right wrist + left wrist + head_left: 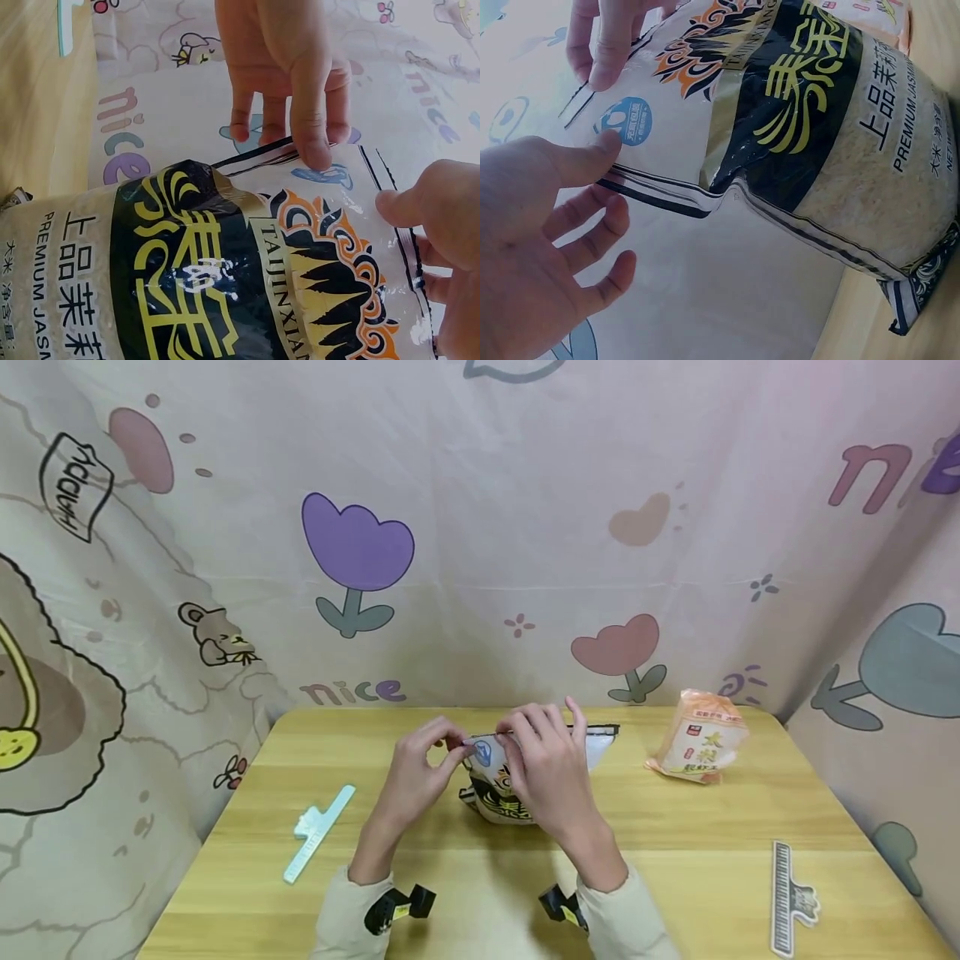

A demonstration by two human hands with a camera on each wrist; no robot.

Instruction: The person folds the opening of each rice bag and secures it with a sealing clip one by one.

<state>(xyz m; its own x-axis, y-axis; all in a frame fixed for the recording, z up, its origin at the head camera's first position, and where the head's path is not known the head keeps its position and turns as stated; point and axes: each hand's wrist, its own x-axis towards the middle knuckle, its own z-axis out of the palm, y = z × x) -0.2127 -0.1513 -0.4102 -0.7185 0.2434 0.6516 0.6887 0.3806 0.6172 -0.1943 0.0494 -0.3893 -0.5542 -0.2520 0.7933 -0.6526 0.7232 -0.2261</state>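
A bag of rice (498,806), with a black band, gold lettering and an orange flame print, stands upright on the table in the head view. My left hand (418,768) pinches the bag's upper left corner between thumb and index finger, the other fingers loose, as the left wrist view shows. With thumb and fingers my right hand (551,768) pinches the top edge farther right. The right wrist view shows the bag's white upper part (352,169) flattened between both hands. Rice shows through the clear lower part (892,157). From the head view, my right hand hides part of the bag's front.
A mint-green bag clip (318,835) lies on the table (247,860) to the left. At the right front is a white clip (783,897) with dark stripes. An orange-and-white packet (701,743) stands at the back right. A printed curtain (480,543) hangs behind the table.
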